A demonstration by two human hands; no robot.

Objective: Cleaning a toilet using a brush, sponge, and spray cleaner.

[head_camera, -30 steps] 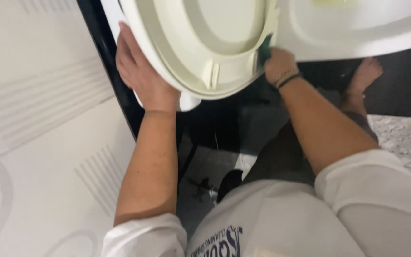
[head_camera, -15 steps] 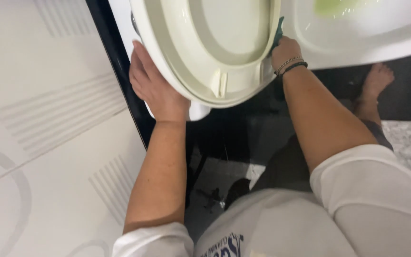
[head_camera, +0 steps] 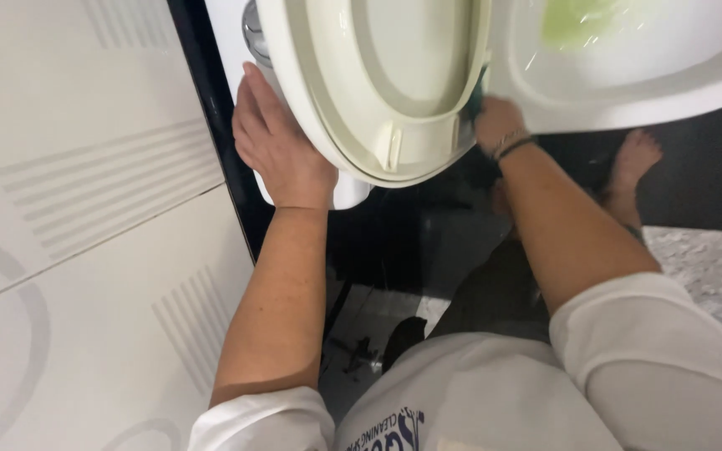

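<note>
Both your hands at the toilet, left hand (head_camera: 282, 146) flat, fingers released, bracing the raised seat (head_camera: 378, 92), right hand (head_camera: 499, 125) clenched on a green cloth (head_camera: 480, 88) at the bowl (head_camera: 628, 75) rim beside the seat hinge.

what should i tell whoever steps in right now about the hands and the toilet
Left hand: flat against the white tank behind the raised toilet seat, holding nothing.
Right hand: at the seat hinge, pressing a green cloth there.
Toilet bowl: seat up, green liquid in the bowl.
Done: cleaner appears to be in the bowl.
Left: judging by the liquid, the bowl is not yet rinsed.
</note>
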